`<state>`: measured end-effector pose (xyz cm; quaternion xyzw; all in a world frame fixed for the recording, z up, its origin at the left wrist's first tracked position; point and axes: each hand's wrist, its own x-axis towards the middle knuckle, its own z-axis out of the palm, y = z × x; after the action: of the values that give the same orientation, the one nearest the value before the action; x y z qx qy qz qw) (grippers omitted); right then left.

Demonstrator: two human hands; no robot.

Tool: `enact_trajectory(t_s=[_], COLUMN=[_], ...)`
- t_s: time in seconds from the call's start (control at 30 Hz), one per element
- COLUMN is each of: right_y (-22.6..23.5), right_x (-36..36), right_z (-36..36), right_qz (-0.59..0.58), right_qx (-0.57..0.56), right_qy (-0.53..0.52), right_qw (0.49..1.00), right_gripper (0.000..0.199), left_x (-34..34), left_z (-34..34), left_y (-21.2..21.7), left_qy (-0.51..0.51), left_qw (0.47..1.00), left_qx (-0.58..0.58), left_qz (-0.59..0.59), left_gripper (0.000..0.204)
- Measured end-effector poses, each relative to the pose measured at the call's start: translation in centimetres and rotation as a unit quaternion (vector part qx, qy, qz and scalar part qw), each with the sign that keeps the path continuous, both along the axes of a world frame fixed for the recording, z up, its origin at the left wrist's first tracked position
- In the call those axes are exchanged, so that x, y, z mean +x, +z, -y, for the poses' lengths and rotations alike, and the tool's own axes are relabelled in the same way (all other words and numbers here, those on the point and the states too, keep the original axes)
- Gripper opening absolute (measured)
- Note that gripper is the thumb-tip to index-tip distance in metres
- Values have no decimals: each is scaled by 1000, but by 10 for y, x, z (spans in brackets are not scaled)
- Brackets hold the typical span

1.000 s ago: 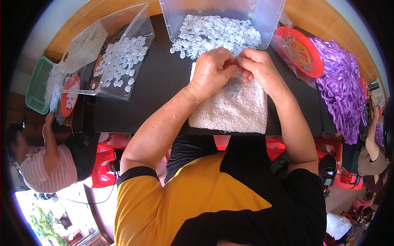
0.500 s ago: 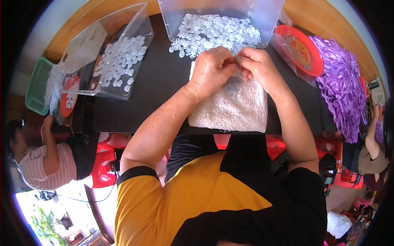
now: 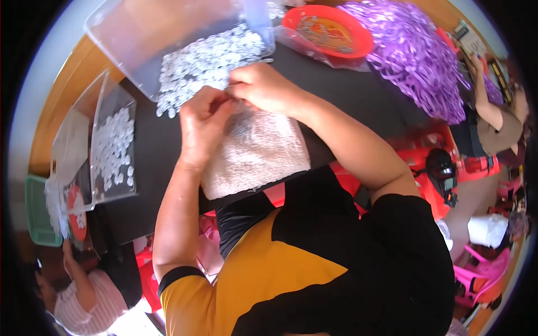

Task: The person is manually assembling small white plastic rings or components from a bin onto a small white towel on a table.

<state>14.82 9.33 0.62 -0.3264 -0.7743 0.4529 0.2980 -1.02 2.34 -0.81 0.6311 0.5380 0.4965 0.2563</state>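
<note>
My left hand point(image 3: 203, 123) and my right hand point(image 3: 264, 88) meet over the far edge of a folded pale towel point(image 3: 263, 159). Both have their fingers closed in a pinch, tips almost touching. Whatever sits between them is too small and hidden to make out. A small greyish patch of tiny pieces point(image 3: 242, 127) lies on the towel just below my fingers. Right beyond my hands spreads a heap of small white plastic pieces point(image 3: 207, 59), spilling from the mouth of a large clear plastic bin point(image 3: 126, 42).
To the left, another clear bin point(image 3: 98, 193) holds similar white pieces, near a green basket point(image 3: 42, 224). A red-orange dish point(image 3: 358, 39) with small bits and a pile of purple straps point(image 3: 414, 61) lie at the right. Co-workers sit on both sides.
The view has turned, so the table and its things appear tilted and shifted. My hands stay pinched together over the towel, with the right hand now slightly farther out than the left.
</note>
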Motion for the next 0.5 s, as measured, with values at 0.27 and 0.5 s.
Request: enact_trajectory(t_s=[0.27,0.5], right_y=[1,-3], right_x=[3,1], right_z=[0,-3], right_qz=[36,14], right_qx=[37,16], right_qy=[-3,3], right_qw=[999,1000], right_gripper=[20,18], left_x=[1,4], left_z=[1,3], left_y=[5,11], left_qy=[0,15], left_qw=[999,1000], left_qx=[-26,-21], left_qz=[-24,-16], left_gripper=[11,9])
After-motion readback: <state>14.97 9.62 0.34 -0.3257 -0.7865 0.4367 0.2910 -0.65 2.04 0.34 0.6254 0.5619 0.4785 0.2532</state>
